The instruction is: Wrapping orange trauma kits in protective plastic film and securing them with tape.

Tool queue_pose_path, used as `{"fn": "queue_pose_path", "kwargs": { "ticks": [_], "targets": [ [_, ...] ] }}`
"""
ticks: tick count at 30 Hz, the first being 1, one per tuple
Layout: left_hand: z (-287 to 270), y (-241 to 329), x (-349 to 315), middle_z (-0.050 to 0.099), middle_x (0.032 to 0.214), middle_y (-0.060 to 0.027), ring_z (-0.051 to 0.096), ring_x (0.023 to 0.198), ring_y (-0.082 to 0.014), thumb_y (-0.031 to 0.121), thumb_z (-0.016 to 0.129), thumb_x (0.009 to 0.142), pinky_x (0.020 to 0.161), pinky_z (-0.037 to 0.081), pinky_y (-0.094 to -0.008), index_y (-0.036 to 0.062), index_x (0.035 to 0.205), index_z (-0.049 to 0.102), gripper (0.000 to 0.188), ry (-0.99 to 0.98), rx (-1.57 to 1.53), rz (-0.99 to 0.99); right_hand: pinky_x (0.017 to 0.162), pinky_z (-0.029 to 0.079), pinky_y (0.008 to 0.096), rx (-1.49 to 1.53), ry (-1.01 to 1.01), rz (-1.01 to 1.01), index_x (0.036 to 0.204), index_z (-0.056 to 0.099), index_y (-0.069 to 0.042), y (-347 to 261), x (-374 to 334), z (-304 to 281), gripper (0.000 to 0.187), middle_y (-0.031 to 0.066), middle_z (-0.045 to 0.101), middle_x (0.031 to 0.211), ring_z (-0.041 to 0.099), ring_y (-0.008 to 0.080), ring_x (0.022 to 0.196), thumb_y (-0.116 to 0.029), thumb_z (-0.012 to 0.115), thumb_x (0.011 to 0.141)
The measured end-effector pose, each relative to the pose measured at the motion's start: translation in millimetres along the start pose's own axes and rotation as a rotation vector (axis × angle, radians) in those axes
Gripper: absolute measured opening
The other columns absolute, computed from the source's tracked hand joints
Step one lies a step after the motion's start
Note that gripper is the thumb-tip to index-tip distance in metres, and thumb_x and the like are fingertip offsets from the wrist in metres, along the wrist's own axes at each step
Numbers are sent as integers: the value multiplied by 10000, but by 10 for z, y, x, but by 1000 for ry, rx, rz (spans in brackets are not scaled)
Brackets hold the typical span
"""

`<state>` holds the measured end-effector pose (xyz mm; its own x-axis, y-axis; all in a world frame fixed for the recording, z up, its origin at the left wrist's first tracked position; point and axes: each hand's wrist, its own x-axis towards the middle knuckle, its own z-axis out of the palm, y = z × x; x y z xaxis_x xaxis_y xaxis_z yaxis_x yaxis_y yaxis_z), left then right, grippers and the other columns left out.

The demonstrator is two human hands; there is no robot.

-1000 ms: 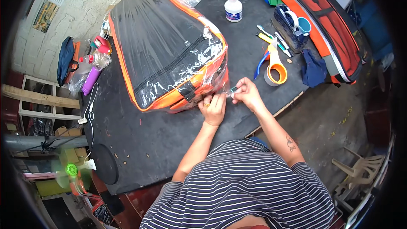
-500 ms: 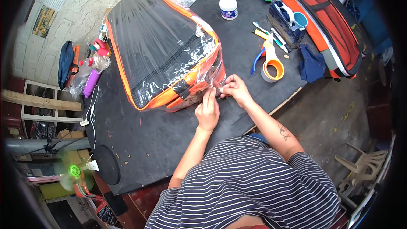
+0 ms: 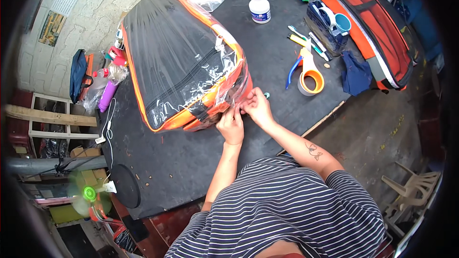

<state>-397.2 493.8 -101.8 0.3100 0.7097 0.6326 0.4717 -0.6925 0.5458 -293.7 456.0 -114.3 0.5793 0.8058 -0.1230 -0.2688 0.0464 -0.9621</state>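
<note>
A black bag with orange trim (image 3: pixel 174 62) lies on the dark table, covered in clear plastic wrapping (image 3: pixel 217 74) that is creased and shiny at the near right end. At that end, my left hand (image 3: pixel 231 128) is closed, fingertips pinching the gathered plastic low at the bag's corner. Close against it, my right hand (image 3: pixel 258 110) also pinches the plastic, its fingers curled. The exact fold between the fingertips is partly hidden. A small pale green scrap (image 3: pixel 267 95) shows just beyond my right hand.
To the right lie an orange tape roll (image 3: pixel 311 82), blue-and-orange scissors (image 3: pixel 294 72), pens (image 3: pixel 318 43), a tape dispenser (image 3: pixel 327 26) and dark blue cloth (image 3: pixel 356 72). A spray bottle (image 3: pixel 259 5) stands behind. Another orange bag (image 3: pixel 368 24) is far right; a purple bottle (image 3: pixel 108 96) is left.
Both hands have shifted slightly left along the bag's end. My left fingers, straighter before, are now bent into a pinch. The plastic is drawn together at the corner, and the view has shifted slightly.
</note>
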Motion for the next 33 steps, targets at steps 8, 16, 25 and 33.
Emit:
{"fn": "queue_pose_path", "kwargs": {
  "ticks": [8,16,25,33],
  "targets": [
    [-111,-3,211,685,820,-117,669,719,-239,13,674,795,661,526,-313,8,887,676,92,2,-69,144,485,499,276,-134,49,-63,822,398,-6,181,50,57,259,72,490,753,605,145,557,113,604,719],
    [-187,131,329,687,815,-127,673,730,-222,6,669,799,685,523,-305,-13,875,677,78,-37,-138,76,601,524,275,49,-219,221,1044,561,20,149,-24,-255,285,93,640,815,654,167,705,76,510,769],
    [-110,43,125,686,780,-157,679,694,-219,40,648,827,643,517,-311,-19,916,690,114,-110,-112,-81,680,576,389,57,-433,623,1375,286,33,-410,-56,-401,630,192,492,1205,668,294,798,96,428,764],
    [-501,574,69,623,876,-155,597,733,-284,12,570,737,647,502,-359,-17,953,641,230,51,-268,203,706,480,264,-542,586,-485,944,612,-8,-1678,1057,-2986,127,53,630,829,590,118,745,-15,570,824]
  ]
}}
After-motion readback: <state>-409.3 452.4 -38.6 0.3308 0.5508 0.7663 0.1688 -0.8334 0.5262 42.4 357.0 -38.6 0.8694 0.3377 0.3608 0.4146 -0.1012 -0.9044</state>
